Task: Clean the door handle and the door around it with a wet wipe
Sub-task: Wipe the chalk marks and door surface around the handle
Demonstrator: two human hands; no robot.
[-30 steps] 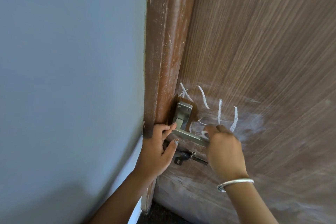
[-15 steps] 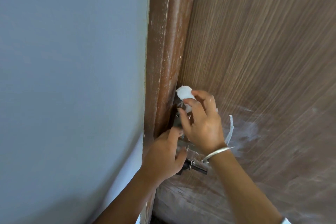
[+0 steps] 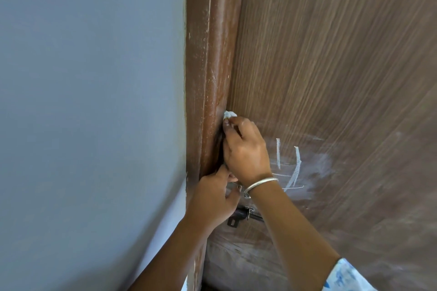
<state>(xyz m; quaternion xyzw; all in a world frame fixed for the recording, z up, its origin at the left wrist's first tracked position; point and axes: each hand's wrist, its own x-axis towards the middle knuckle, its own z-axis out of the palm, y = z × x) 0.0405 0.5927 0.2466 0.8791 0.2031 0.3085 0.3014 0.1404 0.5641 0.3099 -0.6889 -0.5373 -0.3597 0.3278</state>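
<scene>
My right hand (image 3: 246,149) grips a crumpled white wet wipe (image 3: 229,114) and presses it to the brown wooden door (image 3: 331,66), right at its edge beside the frame, just above the handle. The metal door handle (image 3: 233,186) is almost wholly hidden behind both hands; only a sliver shows. My left hand (image 3: 212,198) has its fingers curled around that handle from the left. White chalk strokes (image 3: 296,165) and a pale smear remain on the door to the right of my right hand.
A dark brown door frame (image 3: 208,66) runs upright left of the door, with a grey wall (image 3: 94,101) beyond it. A black bolt latch (image 3: 243,215) sits below the handle. A metal bangle (image 3: 260,183) circles my right wrist.
My right hand rose from the handle's lever to the door above it and then slid left to the frame edge. The two left chalk marks are no longer seen. My left hand stayed at the handle.
</scene>
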